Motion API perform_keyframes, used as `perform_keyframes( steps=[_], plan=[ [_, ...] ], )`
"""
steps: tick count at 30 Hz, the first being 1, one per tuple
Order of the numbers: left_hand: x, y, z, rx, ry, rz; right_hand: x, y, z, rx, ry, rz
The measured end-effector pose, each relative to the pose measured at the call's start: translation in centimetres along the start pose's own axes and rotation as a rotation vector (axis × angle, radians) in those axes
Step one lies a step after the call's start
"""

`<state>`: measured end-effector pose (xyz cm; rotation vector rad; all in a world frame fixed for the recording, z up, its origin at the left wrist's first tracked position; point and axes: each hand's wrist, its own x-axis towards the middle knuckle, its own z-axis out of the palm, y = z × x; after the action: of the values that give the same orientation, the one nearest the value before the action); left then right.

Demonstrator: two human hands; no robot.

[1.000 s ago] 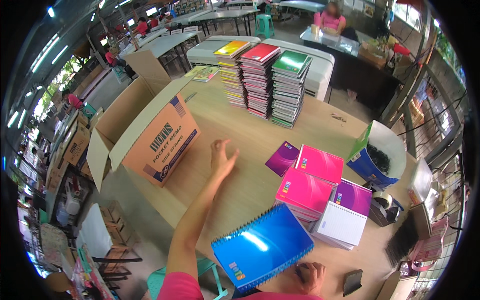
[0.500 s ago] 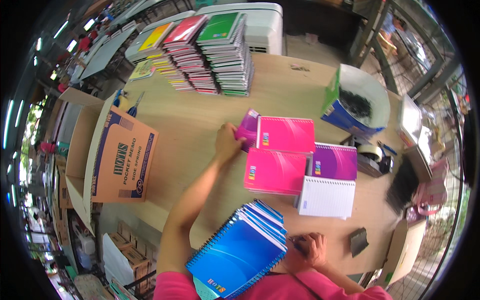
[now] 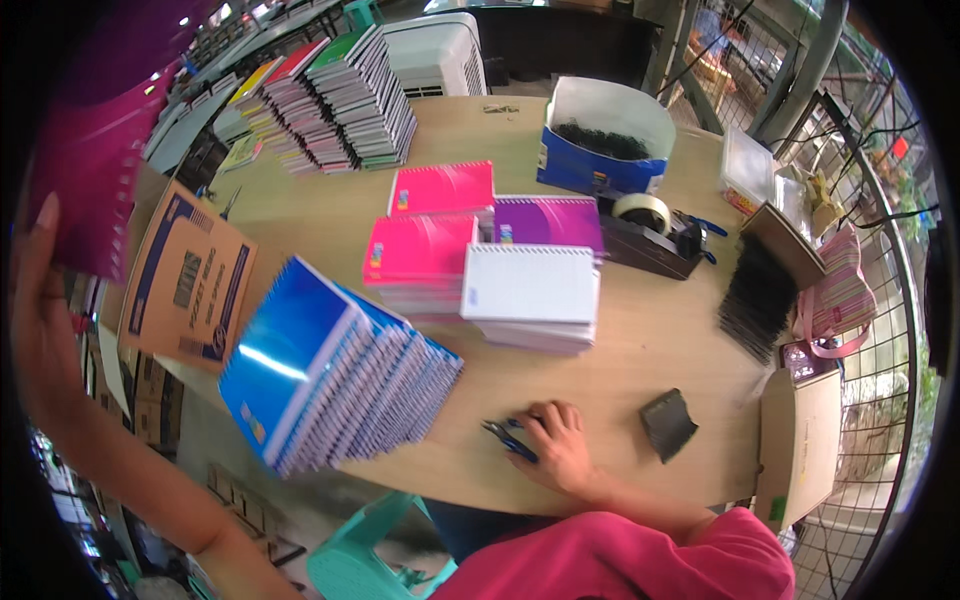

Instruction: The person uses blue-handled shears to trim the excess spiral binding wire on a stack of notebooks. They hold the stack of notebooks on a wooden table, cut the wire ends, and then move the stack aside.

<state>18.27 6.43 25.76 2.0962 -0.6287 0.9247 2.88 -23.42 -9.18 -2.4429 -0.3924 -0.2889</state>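
High at the far left, my left hand grips a purple spiral notebook, held up close to the view and partly cut off by the dark rim. My right hand rests on the table near its front edge, fingers curled over the handles of small cutting pliers. Left of it leans a tall stack of blue spiral notebooks. Beyond stand piles of pink notebooks, a purple-topped pile and a pile with a white lined page on top.
An open cardboard box stands left. Yellow, red and green notebook stacks rise at the back. Right lie a tub of black wire, a tape dispenser, black coils and a dark scrap. A teal stool stands below.
My left hand has lifted the purple notebook from beside the pink piles and carried it up to the far left. The view has shifted to the right. My right hand stays at the pliers.
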Motion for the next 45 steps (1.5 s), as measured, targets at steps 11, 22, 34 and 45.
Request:
perform_keyframes(
  steps=[11, 22, 34, 45],
  plan=[
    [-18.0, 12.2, 24.4, -0.376, -0.137, -0.387, 9.2, 0.6, -14.1, 0.957, 0.298, -0.008],
    [-20.1, 8.5, 25.6, 0.524, -0.419, -0.123, 15.9, 18.4, -19.8, -0.031, 0.48, 0.302],
    [-20.5, 8.1, 26.7, 0.513, -0.424, -0.072, 13.0, 35.5, -22.4, -0.227, 0.697, 0.305],
    [-34.4, 10.5, 20.9, 0.202, -0.145, -0.069, 13.1, 8.0, -14.2, -0.414, 0.234, -0.451]
  ],
)
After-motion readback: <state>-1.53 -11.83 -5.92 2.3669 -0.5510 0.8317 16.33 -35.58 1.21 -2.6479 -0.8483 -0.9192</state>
